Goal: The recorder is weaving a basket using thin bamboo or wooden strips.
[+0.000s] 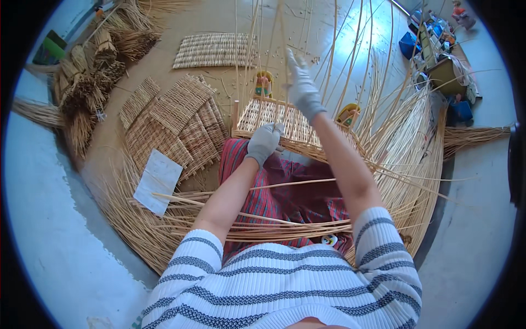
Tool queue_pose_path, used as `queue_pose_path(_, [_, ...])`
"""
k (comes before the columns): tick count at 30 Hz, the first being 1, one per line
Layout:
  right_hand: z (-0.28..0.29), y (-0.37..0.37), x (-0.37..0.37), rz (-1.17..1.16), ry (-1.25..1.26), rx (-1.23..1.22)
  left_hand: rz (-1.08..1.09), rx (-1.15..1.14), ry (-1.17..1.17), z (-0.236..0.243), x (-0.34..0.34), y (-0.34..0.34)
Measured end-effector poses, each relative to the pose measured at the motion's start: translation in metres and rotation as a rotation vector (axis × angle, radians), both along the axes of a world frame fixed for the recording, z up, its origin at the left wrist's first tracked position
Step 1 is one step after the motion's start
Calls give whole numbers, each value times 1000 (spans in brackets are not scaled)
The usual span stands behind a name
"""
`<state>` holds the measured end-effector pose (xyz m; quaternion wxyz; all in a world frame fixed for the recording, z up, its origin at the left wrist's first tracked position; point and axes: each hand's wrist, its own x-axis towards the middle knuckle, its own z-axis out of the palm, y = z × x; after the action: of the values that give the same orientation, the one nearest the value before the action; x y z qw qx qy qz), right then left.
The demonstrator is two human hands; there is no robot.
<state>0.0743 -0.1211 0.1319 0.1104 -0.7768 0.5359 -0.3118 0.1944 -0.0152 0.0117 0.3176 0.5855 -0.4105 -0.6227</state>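
Note:
A rectangular woven basket base (266, 117) rests at my knees, with long upright canes rising from its edges. My left hand (264, 143), in a pale glove, is closed at the near edge of this base, fingers curled over the weave. Above its middle, my right hand (304, 92), gloved too, is raised with fingers stretched upward beside the standing canes, one of them blurred. Nothing shows in its grasp. Several loose canes (285, 229) lie across my lap over a striped red cloth (249, 192).
Woven panels (183, 118) are stacked on the floor at left, another panel (213, 50) beyond. Bundled canes (93, 82) line the left wall. Long loose strands (405, 148) spread at right, near a cluttered bench (446, 77). A white sheet (158, 182) lies on canes.

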Motion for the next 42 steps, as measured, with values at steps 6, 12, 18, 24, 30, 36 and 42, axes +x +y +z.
queue_pose_path(6, [-36, 91, -44, -118, -764, 175, -12, 30, 67, -26, 4, -10])
queue_pose_path(12, [-126, 180, -120, -307, -942, 189, 111, -34, 254, -24, -1, 0])
queue_pose_path(18, [-113, 180, -80, -381, -826, 99, 137, -65, -186, -13, -16, 2])
queue_pose_path(24, [-107, 170, -98, -226, -1010, 148, 163, 17, 65, -2, -7, 2])
queue_pose_path(30, [-141, 156, -148, -321, -1232, 552, -78, -876, -462, 22, -47, -1])
queue_pose_path(36, [-98, 165, -198, -485, -1060, 543, -387, 46, -41, 8, -74, -4])
queue_pose_path(42, [-34, 33, -137, -28, -287, -158, -128, -6, -8, 0, -88, 10])
